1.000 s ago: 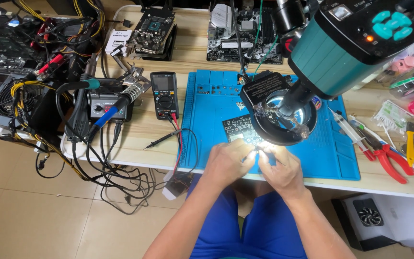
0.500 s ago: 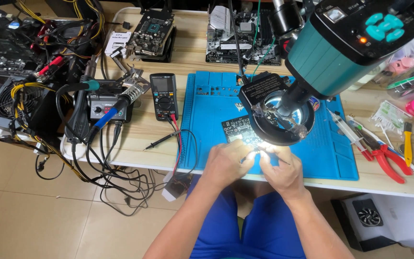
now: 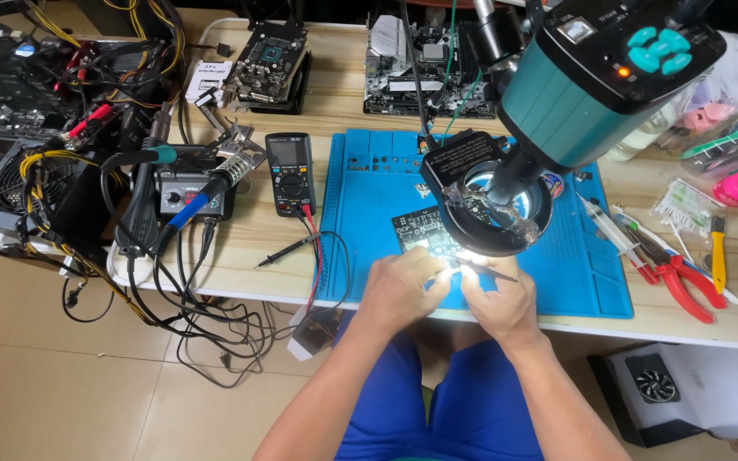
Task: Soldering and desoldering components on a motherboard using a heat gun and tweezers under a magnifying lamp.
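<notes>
Head view: two hands meet at the near edge of a blue mat [image 3: 369, 213], under a ring light [image 3: 495, 209]

Left hand [image 3: 399, 288] is curled, fingertips at the near edge of a dark board [image 3: 424, 230] lying on the mat; whether it grips the board I cannot tell. Right hand [image 3: 499, 300] is closed on thin tweezers [image 3: 490, 271], tips pointing left toward the board. Multimeter [image 3: 290, 173] lies left of the mat, red pliers [image 3: 675, 286] to the right
</notes>
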